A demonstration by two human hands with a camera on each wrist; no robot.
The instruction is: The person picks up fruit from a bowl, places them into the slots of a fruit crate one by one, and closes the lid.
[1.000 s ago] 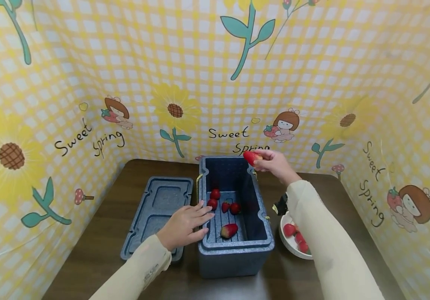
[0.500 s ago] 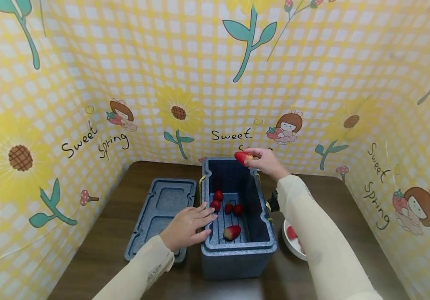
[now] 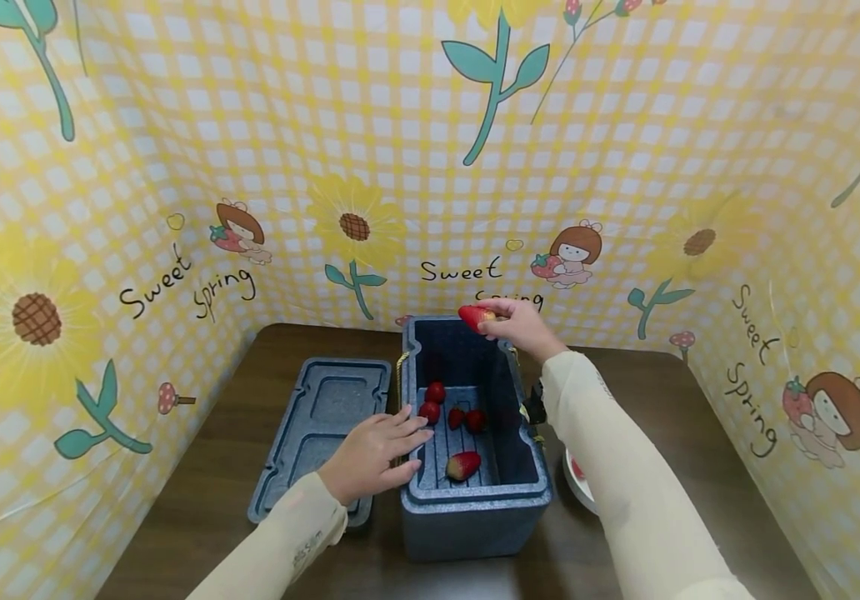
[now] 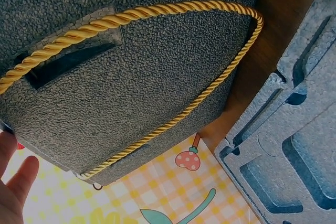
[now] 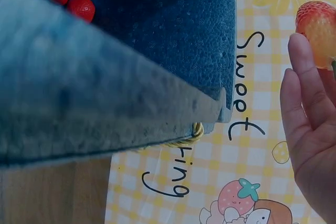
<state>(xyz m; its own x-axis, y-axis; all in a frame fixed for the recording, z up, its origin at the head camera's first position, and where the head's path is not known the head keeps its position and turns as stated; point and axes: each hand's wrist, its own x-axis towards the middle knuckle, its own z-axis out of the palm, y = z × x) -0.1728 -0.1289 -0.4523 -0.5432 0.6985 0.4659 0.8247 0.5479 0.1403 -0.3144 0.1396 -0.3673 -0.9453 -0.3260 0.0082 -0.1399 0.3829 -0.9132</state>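
My right hand (image 3: pixel 522 325) pinches a strawberry (image 3: pixel 475 318), red with a pale yellowish end, above the far end of a dark blue-grey foam box (image 3: pixel 475 529). In the right wrist view the same strawberry (image 5: pixel 316 32) sits at the fingertips. My left hand (image 3: pixel 373 450) rests with outstretched fingers on the box's left rim. Several strawberries lie on the ribbed floor inside the box, among them a larger one (image 3: pixel 463 466) near the front. The left wrist view shows the box's outer side (image 4: pixel 131 72) and a few fingertips of that hand.
The box's lid (image 3: pixel 332 400) lies flat on the wooden table at left. A white bowl (image 3: pixel 582 492) stands at right, mostly hidden by the right sleeve. Yellow rope handles (image 4: pixel 173 8) hang on the box's sides. A patterned yellow check cloth (image 3: pixel 400 167) surrounds the table.
My right hand has moved left with the strawberry, from the box's far right corner to over its far end. The right sleeve now covers more of the bowl. My left hand stays on the rim.
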